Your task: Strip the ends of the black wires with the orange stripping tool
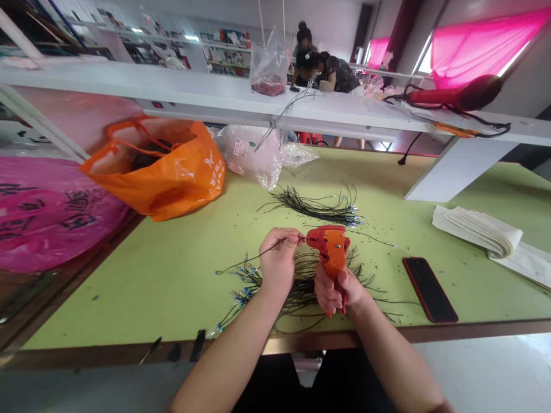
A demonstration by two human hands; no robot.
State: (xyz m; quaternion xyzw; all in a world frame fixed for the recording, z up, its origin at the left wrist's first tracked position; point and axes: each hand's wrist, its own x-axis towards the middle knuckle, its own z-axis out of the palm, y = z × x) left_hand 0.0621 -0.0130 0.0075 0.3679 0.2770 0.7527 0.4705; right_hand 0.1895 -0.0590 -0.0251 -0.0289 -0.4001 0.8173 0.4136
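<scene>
In the head view, my left hand [279,258] pinches a thin black wire [253,259], whose blue-tipped end trails off to the left. The wire's other end reaches the jaws of a red and orange wire stripper [331,244]. My right hand [338,287] is wrapped round the stripper's handles. Beneath both hands lies a pile of black wires [303,287] with blue tips toward the left. Farther back rests a second bundle of black wires [316,205], its blue ends to the right. Whether the jaws grip the wire is too small to tell.
An orange bag [172,178] and a pink bag [51,212] stand at the left, a clear plastic bag [252,152] behind. At the right lie a phone [430,289] and folded white cloth [482,229]. A shelf [193,86] spans the back, with a red corded tool [460,96]. People are beyond.
</scene>
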